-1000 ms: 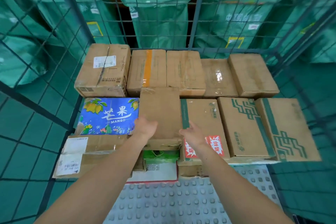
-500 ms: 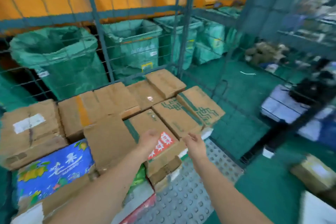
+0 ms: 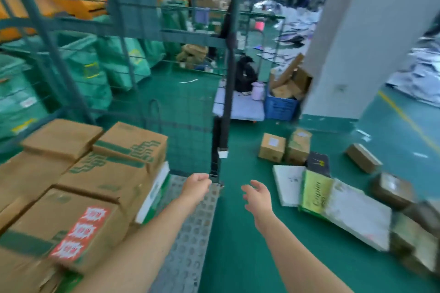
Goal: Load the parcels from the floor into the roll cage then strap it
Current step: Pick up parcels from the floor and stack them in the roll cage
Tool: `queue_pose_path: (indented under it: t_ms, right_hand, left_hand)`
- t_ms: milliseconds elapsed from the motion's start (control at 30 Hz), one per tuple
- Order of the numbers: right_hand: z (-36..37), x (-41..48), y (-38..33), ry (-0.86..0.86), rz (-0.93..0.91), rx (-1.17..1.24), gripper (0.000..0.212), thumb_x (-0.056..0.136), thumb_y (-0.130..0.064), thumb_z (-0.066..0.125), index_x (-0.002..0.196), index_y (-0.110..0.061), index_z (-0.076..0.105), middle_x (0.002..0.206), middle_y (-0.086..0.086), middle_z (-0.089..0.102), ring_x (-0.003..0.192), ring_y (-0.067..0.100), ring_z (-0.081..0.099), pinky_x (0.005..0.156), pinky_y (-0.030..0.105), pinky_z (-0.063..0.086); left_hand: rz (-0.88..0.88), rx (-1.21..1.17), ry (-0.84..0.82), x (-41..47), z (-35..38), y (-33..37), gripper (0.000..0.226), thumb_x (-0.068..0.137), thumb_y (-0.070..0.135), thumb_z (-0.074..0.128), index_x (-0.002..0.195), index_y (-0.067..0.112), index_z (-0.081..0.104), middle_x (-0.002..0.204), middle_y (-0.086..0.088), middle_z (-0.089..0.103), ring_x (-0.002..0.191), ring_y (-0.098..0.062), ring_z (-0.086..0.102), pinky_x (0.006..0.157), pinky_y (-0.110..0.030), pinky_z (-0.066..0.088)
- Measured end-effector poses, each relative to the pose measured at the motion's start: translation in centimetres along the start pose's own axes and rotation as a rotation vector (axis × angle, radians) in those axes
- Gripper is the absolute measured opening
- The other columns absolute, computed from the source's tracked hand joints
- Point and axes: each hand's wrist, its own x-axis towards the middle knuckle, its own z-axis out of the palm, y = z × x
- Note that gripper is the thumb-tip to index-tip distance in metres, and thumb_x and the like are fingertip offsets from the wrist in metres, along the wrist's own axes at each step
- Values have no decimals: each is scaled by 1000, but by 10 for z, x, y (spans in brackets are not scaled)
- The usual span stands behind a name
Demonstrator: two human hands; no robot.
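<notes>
The roll cage of green wire mesh fills the left half, with several brown cardboard parcels stacked on its studded grey floor. A black strap hangs down the cage's right post. My left hand hovers over the cage floor's right corner, fingers loosely curled, holding nothing, just beside the strap's lower end. My right hand is out over the green ground, fingers relaxed and spread, empty. Several parcels lie on the ground to the right, among them a flat white one and a green-labelled box.
Two small brown boxes stand farther back on the green ground. A white pillar rises at the right, with a blue crate and a platform trolley beside it. Green mail sacks line the space behind the cage.
My view has swung right, from the stacked parcels in the cage to the cage's open side and the ground. Both hands have left the parcels and now hang empty.
</notes>
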Motion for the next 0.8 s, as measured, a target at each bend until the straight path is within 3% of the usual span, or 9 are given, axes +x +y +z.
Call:
queue_pose_path:
  t_ms: [167, 267, 567, 667, 800]
  right_hand:
    - [-104, 38, 1, 140, 59, 61, 54, 94, -21, 60, 145, -15, 42, 122, 5, 55, 103, 22, 57, 90, 39, 48]
    - [-170, 60, -2, 215, 70, 88, 52, 94, -21, 60, 143, -15, 43, 123, 6, 56, 85, 19, 55, 72, 30, 45]
    - [-335, 119, 1, 380, 102, 167, 53, 93, -23, 61, 142, -14, 43, 125, 9, 59, 111, 28, 56, 83, 38, 45]
    - [-375, 129, 3, 439, 121, 212, 55, 93, -24, 62, 144, -16, 42, 130, 9, 56, 114, 26, 55, 95, 42, 47]
    - [-413, 150, 8, 484, 152, 272, 59, 92, -25, 63, 146, -18, 39, 135, 8, 53, 119, 26, 52, 106, 48, 44]
  left_hand:
    - [-21, 62, -174, 11, 115, 33, 26, 92, 7, 51, 116, 14, 57, 82, 0, 56, 62, -11, 48, 48, -20, 32]
    - [-6, 117, -263, 15, 185, 50, 30, 90, 10, 52, 119, 16, 58, 82, 1, 57, 68, -13, 52, 50, -21, 34]
    - [58, 258, -444, 18, 363, 90, 19, 96, 20, 50, 114, 18, 57, 102, -5, 62, 92, -19, 58, 79, -31, 47]
    - [80, 296, -506, 18, 409, 102, 16, 97, 18, 48, 112, 18, 54, 105, -7, 59, 95, -22, 56, 77, -30, 45]
    - [104, 356, -559, 31, 461, 112, 30, 97, 16, 48, 127, 13, 54, 124, -7, 58, 117, -25, 57, 96, -36, 47]
